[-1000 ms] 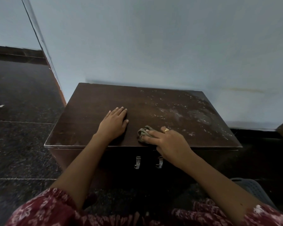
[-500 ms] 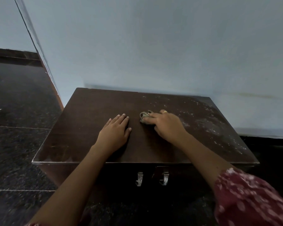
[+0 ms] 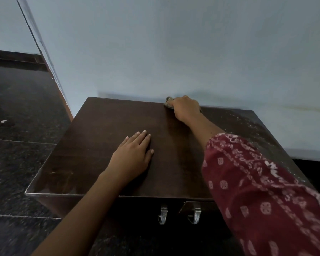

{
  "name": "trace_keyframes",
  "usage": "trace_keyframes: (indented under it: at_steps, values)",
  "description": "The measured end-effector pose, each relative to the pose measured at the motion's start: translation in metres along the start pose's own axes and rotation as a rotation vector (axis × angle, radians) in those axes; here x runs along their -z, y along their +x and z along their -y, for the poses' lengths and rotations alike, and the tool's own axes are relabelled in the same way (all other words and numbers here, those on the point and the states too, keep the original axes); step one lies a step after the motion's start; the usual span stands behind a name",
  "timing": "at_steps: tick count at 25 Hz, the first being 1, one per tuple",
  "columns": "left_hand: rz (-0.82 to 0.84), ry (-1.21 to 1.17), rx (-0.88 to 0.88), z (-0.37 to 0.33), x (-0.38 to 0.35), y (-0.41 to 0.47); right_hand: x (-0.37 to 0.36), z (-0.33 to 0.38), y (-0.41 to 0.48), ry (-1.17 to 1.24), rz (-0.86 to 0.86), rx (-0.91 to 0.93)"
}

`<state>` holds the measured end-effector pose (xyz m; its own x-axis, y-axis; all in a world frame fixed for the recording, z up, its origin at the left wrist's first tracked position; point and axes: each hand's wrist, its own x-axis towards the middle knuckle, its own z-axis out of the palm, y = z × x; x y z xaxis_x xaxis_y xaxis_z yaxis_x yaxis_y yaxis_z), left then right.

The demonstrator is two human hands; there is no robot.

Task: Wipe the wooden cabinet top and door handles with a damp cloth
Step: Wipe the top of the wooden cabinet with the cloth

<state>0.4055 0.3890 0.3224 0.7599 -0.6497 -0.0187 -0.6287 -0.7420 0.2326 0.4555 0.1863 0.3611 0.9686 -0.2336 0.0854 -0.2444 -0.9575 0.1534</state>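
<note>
The dark wooden cabinet top [image 3: 100, 137] fills the middle of the head view, against a pale wall. My right hand [image 3: 185, 108] is at the far edge by the wall, gripping a small crumpled greyish cloth [image 3: 168, 102]; only a bit of the cloth peeks out to the left of my fingers. My left hand [image 3: 133, 156] lies flat on the top near the middle, palm down, fingers nearly together. White dust specks cover the right part of the top [image 3: 251, 126]. Two metal door handles [image 3: 163, 215] [image 3: 194, 214] hang on the front face below.
The pale blue wall [image 3: 174, 52] stands right behind the cabinet. Dark speckled stone floor [image 3: 17, 117] spreads to the left, with a small white scrap [image 3: 3, 121] on it. A wall corner with a brown skirting [image 3: 63, 100] runs down at left.
My right hand slid the cloth from the front edge, across the middle, to the far edge by the wall. My left hand stayed flat. The camera moved closer and over the cabinet.
</note>
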Motion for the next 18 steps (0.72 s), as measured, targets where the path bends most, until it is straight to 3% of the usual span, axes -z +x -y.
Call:
trace_keyframes:
  at_steps: [8,14,18]
  values:
    - [0.04,-0.012,0.013,-0.003,0.002,-0.002,0.0,-0.007,-0.056,0.007,0.039,-0.011]
    - [0.052,-0.024,0.03,-0.015,0.005,-0.004,0.007,-0.007,-0.142,0.068,0.099,0.12]
    - [0.11,-0.018,-0.089,-0.028,0.005,-0.011,0.007,-0.01,-0.196,0.072,0.026,0.235]
